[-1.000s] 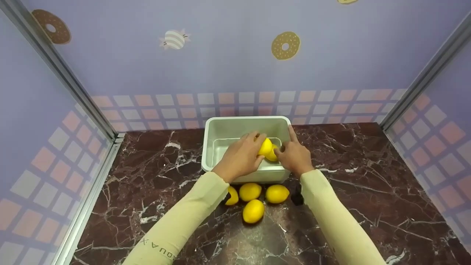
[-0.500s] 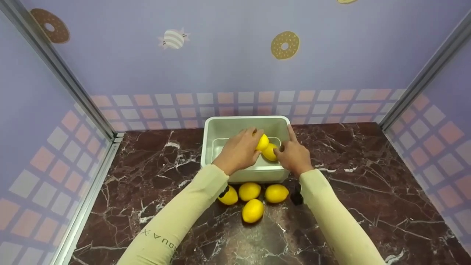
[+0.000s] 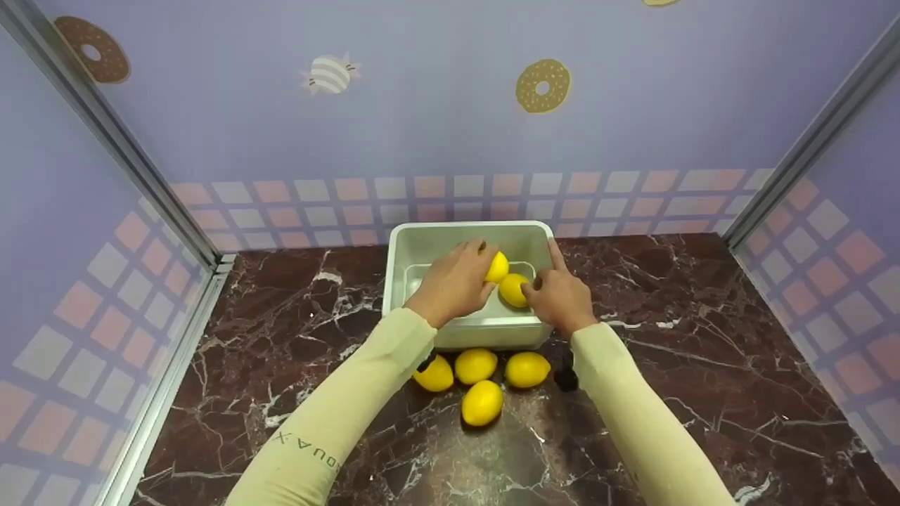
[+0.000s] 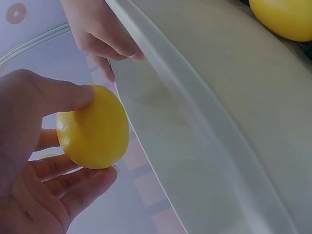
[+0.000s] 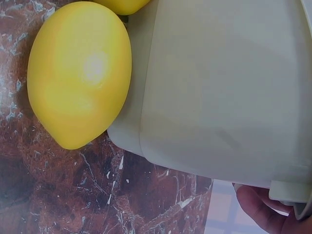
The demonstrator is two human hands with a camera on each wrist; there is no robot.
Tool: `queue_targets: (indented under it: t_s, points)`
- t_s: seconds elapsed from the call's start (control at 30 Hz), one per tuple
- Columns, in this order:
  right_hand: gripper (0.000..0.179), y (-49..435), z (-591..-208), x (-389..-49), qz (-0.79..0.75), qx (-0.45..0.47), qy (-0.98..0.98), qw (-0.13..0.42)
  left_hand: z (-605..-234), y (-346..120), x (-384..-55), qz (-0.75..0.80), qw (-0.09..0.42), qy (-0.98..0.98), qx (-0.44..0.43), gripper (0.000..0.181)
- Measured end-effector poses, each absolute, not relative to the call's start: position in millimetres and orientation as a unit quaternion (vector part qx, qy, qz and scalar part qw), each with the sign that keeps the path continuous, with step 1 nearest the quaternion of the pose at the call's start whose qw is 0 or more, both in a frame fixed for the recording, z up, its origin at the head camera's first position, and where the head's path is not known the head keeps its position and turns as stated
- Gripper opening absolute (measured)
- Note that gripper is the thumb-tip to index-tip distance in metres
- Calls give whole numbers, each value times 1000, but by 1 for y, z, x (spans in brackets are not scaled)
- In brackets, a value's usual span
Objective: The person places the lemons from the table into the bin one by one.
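My left hand (image 3: 453, 283) holds a yellow lemon (image 4: 95, 129) between thumb and fingertips, over the open top of a pale rectangular plastic bin (image 3: 492, 336). Inside the bin, toward its right end, lies a second lemon (image 3: 515, 289). My right hand (image 3: 562, 295) grips the bin's right rim near the front corner, thumb on the inner side by that lemon. In the right wrist view, fingertips (image 5: 258, 209) curl at the outer side below the rim. Whether the thumb touches the lemon I cannot tell.
Several lemons rest on the dark red marbled tabletop (image 3: 668, 422) before the bin, including a front lemon (image 3: 482, 403) and a right-hand lemon (image 3: 528, 370). Behind the bin stands a patterned purple wall (image 3: 436, 126). Side walls with metal edging close off left and right.
My left hand has shifted slightly left and away from me with its lemon, and more of the lemon in the bin now shows. The right hand keeps its place on the rim.
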State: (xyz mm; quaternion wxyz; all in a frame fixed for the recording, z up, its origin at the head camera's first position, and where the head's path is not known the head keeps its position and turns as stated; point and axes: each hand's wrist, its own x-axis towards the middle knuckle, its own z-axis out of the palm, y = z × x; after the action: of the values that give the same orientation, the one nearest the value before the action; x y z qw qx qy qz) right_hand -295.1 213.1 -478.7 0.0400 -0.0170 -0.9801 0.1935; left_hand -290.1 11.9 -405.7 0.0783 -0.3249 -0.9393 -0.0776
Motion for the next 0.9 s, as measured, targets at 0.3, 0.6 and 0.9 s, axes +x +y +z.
queue_targets:
  t_s: [0.3,0.6,0.9]
  points:
    - [55,213,-480,-296,196,-16,-980,44,-406,13,-293,-81,73,-941,-321,47]
    - [46,213,-479,-296,195,-16,-980,41,-404,13,-294,-83,70,-941,-322,46]
    - [43,213,-479,-295,194,-15,-980,35,-403,11,-295,-82,69,-941,-321,43]
